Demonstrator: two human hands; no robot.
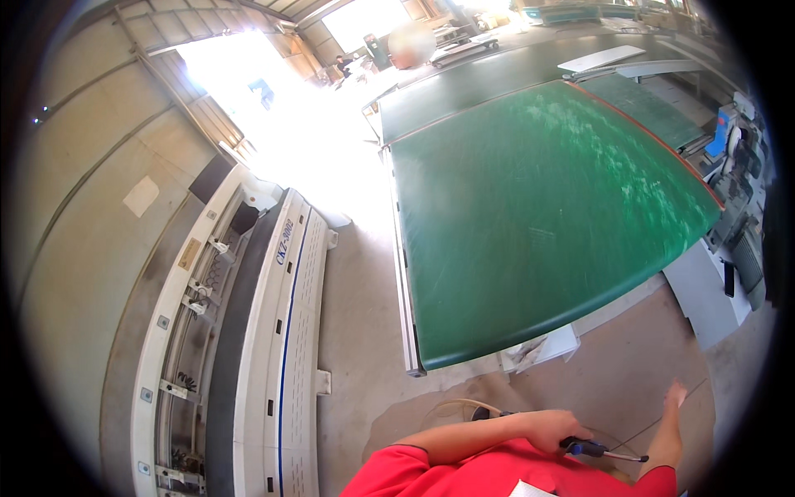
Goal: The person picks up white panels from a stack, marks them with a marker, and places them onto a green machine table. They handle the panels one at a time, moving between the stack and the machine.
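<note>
My left hand [556, 430] is closed around an air blow gun [586, 448] with a dark blue and black body, held in front of my red shirt. The gun's thin nozzle points to the right. A pale hose [464, 403] curves behind my left forearm. Out to the right, my right hand [676, 393] is held over the floor, small and slightly blurred. It looks open, with nothing visible in it. Ahead of both hands lies a wide green conveyor belt [530, 224], its right part streaked with whitish dust.
A long white machine [277, 331] with a blue stripe stands along the left wall. Concrete floor [356, 331] runs between it and the belt's metal side rail [405, 306]. At right are a grey panel [704, 294] and machine parts [741, 174]. A white board [601, 58] lies at the far end.
</note>
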